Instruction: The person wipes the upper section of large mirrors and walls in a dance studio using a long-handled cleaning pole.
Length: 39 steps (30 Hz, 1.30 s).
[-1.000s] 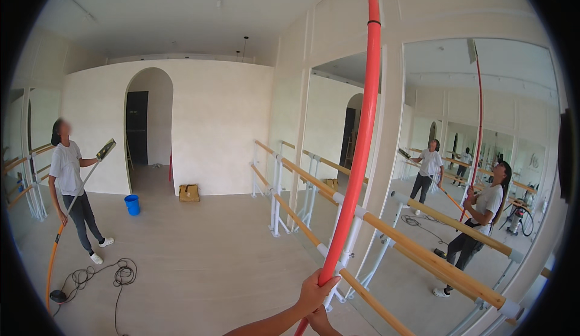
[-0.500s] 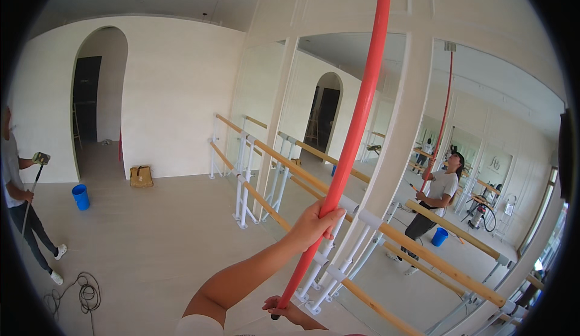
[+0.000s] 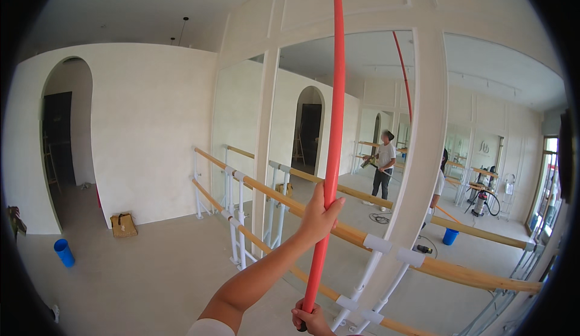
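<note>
A long red pole rises nearly upright in front of me and runs out of the top of the view, so its upper end is hidden. My left hand is closed around its middle stretch, the arm reaching up from the lower edge. Lower down, my right hand wraps around the pole near its dark bottom tip. Behind the pole stand wooden barre rails on white posts, in front of a wall mirror. Part of a red pole is reflected in that mirror.
A blue bucket and a brown bag stand on the floor at left, near an arched doorway. Reflected in the mirror are another person holding a tool, a cable and a vacuum cleaner.
The view has swung rightward. The pole has shifted left and stands more upright, with both hands still around it. The co-worker has mostly left the left edge and now appears in the mirror.
</note>
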Available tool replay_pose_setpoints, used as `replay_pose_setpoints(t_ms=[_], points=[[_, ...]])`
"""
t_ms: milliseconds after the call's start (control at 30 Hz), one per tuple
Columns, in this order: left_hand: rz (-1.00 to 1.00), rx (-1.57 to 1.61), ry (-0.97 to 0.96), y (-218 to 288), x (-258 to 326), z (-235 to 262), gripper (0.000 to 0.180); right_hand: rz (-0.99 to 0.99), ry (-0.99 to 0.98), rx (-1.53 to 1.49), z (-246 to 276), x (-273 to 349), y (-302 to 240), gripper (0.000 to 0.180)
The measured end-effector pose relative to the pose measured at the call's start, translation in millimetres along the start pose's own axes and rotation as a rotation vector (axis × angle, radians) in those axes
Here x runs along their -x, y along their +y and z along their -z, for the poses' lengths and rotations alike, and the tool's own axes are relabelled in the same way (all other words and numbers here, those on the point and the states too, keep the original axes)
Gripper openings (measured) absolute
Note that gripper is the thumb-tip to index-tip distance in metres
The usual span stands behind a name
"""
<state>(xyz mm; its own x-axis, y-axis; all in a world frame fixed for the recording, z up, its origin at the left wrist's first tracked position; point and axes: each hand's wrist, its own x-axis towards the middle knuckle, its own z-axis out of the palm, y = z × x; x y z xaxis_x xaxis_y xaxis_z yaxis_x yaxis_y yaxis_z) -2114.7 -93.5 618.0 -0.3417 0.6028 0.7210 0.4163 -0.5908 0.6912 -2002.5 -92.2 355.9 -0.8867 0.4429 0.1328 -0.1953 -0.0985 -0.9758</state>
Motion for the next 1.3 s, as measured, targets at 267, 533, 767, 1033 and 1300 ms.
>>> replay_pose_setpoints(t_ms=[267, 533, 767, 1033, 1300], points=[[0.125, 0.336, -0.093, -115.1, -123.8, 95.7, 0.054, 0.038, -0.050, -0.271, -16.3, -158.5, -24.4, 0.013], [0.089, 0.433, -0.076, -201.5, -214.2, 185.5, 0.060, 0.034, -0.119, -0.421, -37.1, -286.8, -28.7, 0.019], [0.059, 0.326, -0.101, -189.7, -336.4, 272.5, 0.057, 0.191, 0.059, -0.228, -87.1, -404.6, -102.2, 0.020], [-0.027, 0.355, -0.075, -155.4, -415.1, 273.6, 0.044, 0.358, 0.134, -0.081, -104.0, -401.0, -162.2, 0.029], [-0.056, 0.508, -0.155, -58.4, -345.5, 119.5, 0.053, 0.636, 0.265, -0.034, -58.9, -237.4, -183.5, 0.050]])
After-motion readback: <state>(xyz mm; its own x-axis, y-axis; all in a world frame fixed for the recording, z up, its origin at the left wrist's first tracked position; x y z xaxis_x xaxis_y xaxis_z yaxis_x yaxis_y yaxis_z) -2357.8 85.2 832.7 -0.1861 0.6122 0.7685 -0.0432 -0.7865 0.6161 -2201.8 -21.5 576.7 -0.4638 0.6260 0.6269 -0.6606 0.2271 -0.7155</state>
